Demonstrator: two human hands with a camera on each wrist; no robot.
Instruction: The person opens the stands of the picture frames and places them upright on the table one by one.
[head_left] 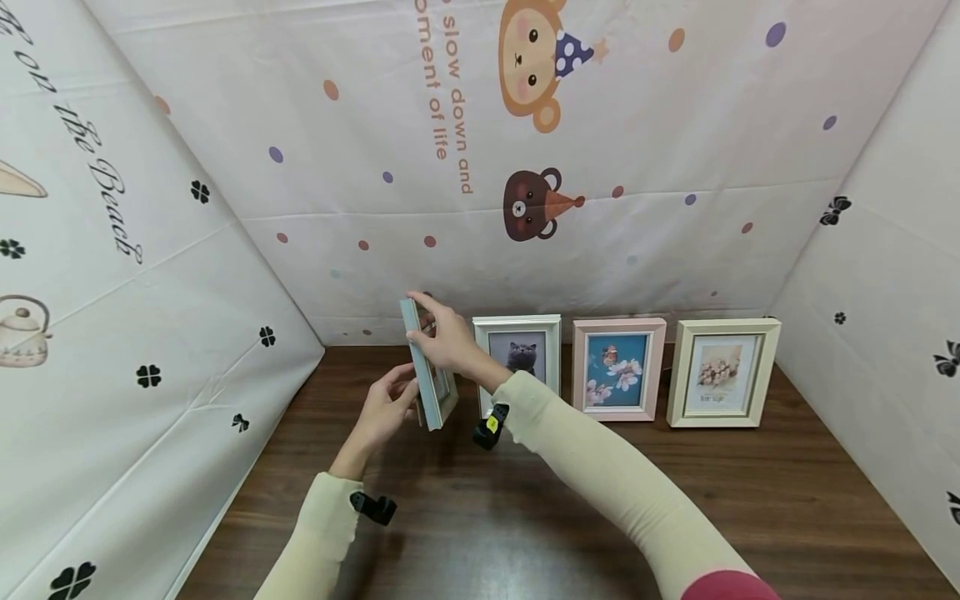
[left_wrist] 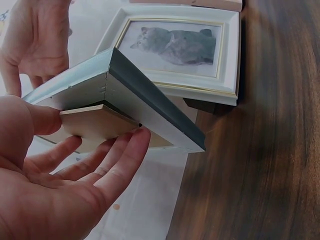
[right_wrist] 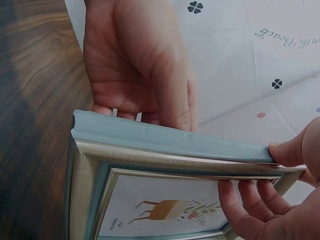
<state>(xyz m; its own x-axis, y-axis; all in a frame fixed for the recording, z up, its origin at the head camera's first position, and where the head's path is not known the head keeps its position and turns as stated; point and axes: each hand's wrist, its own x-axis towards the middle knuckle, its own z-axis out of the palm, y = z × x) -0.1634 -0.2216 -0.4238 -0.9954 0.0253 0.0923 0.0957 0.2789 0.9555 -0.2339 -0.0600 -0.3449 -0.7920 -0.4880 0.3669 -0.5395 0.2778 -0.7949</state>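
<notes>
A light blue picture frame (head_left: 423,367) is held upright between both hands, turned nearly edge-on in the head view. My right hand (head_left: 455,343) grips its upper part, thumb on the blue side edge and fingers over the front, as the right wrist view shows. Behind the frame, my left hand (head_left: 381,412) pinches a tan back stand flap (left_wrist: 95,125) between thumb and fingers. The front carries a gold-toned inner border and a picture of a plant print (right_wrist: 170,210) in the right wrist view. To the right stands a white frame with a grey cat (head_left: 517,323), partly covered by my right forearm.
A pink frame with blossoms (head_left: 657,367) and a cream frame with a flower picture (head_left: 765,375) stand in line farther right, near the back wall. The dark wooden table (head_left: 480,533) is bounded by printed white sheets (head_left: 360,183) at the back and sides.
</notes>
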